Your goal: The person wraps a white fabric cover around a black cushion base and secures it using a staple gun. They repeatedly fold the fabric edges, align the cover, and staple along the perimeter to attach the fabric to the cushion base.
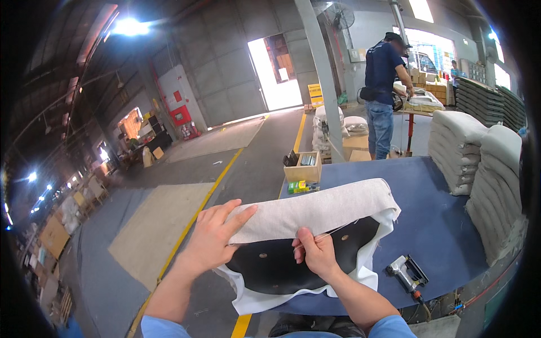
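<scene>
A black panel (pixel 304 269) with small round metal inserts lies before me, its edges wrapped by white padding (pixel 248 298). Beige fabric (pixel 315 207) is folded over along its far side. My left hand (pixel 213 235) rests on the fabric's left end with fingers stretched and spread. Over the panel, by the fabric's near edge, my right hand (pixel 315 252) is closed in a pinch. A thin pale thread (pixel 341 227) runs from its fingers along that edge to the right. Right of the panel a staple gun (pixel 407 275) lies on the blue table (pixel 445 242).
A wooden box (pixel 304 168) of metal strips and a green-yellow packet (pixel 301 187) sit at the table's far left. Stacked beige cushions (pixel 459 147) line the right side. A co-worker (pixel 383 93) stands beyond the table. An air hose (pixel 426 310) leads from the staple gun.
</scene>
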Demonstrator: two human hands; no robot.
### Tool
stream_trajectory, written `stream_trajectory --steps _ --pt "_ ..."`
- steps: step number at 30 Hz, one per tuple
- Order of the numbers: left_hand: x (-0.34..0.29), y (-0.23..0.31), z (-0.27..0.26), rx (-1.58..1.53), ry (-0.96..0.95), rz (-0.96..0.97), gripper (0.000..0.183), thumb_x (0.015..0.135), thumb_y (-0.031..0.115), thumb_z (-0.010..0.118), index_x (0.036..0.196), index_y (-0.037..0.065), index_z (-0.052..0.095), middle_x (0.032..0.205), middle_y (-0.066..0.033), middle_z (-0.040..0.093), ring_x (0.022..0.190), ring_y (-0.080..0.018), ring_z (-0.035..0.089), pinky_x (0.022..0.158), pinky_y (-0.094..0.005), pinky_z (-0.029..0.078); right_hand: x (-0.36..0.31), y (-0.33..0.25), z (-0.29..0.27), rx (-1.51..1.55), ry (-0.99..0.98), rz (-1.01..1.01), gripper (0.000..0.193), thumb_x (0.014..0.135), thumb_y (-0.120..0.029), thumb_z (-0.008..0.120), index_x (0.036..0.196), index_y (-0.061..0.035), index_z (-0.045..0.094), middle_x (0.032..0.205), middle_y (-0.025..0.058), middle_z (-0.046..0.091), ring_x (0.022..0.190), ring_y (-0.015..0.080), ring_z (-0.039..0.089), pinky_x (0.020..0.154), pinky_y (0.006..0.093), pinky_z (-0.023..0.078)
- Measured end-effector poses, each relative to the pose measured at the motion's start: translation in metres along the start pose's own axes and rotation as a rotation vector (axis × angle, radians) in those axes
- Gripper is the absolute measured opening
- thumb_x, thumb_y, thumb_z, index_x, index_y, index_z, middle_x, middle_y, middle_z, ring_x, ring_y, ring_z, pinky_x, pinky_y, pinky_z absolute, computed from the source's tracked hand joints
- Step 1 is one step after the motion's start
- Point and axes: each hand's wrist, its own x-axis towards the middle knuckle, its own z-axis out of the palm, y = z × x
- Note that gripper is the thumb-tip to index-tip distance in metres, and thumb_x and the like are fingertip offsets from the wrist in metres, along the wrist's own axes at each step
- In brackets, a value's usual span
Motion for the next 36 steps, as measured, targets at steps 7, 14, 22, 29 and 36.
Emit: stream_trajectory --steps 7,14,22,29,36 --pt "0.074 -0.006 -0.013 -0.394 -0.274 0.072 0.081 0.097 0.059 0.069 0.158 0.009 0.049 0.153 -0.0241 0.054 0.14 -0.0439 0.052 0.115 -0.049 0.043 0.008 0.002 0.011 0.058 0.007 0.026 0.049 0.113 -0.037 0.058 0.084 0.0007 0.069 0.061 0.004 0.063 0.053 0.0102 0.059 0.05 0.0267 0.048" --pt "0.133 0.008 0.032 -0.384 -0.51 -0.059 0.075 0.096 0.053 0.071 0.155 0.01 0.052 0.138 -0.0244 0.068 0.126 -0.0409 0.066 0.108 -0.0466 0.05 0.004 -0.002 -0.008 0.087 -0.04 0.089 0.039 0.115 -0.032 0.055 0.11 0.0035 0.071 0.078 0.0035 0.068 0.067 0.0101 0.064 0.062 0.025 0.053" --pt "0.075 -0.042 0.037 -0.622 -0.333 -0.325 0.06 0.094 0.029 0.079 0.145 0.003 0.061 0.126 -0.0142 0.073 0.114 -0.022 0.069 0.102 -0.0408 0.052 -0.111 0.037 -0.22 -1.23 0.51 -0.017 0.024 0.091 -0.003 0.069 0.115 -0.0032 0.067 0.112 0.0188 0.071 0.108 0.0397 0.068 0.093 0.0482 0.055" --pt "0.071 -0.054 0.069 -0.347 -0.247 -0.354 0.073 0.095 0.059 0.072 0.147 0.01 0.06 0.136 -0.0204 0.07 0.125 -0.0397 0.066 0.107 -0.0472 0.05 -0.177 0.067 -0.339 -1.694 0.466 0.562 0.054 0.076 -0.004 0.079 0.125 0.0004 0.055 0.121 0.0283 0.062 0.117 0.0482 0.062 0.102 0.0538 0.052" --pt "0.072 -0.039 0.053 -0.248 -0.293 -0.289 0.07 0.093 0.058 0.07 0.144 0.011 0.06 0.128 -0.019 0.071 0.123 -0.0392 0.067 0.105 -0.0493 0.051 -0.149 0.047 -0.303 -1.092 0.639 0.392 0.045 0.078 0.003 0.077 0.118 -0.0019 0.057 0.088 0.0147 0.068 0.071 0.034 0.067 0.067 0.0461 0.055"
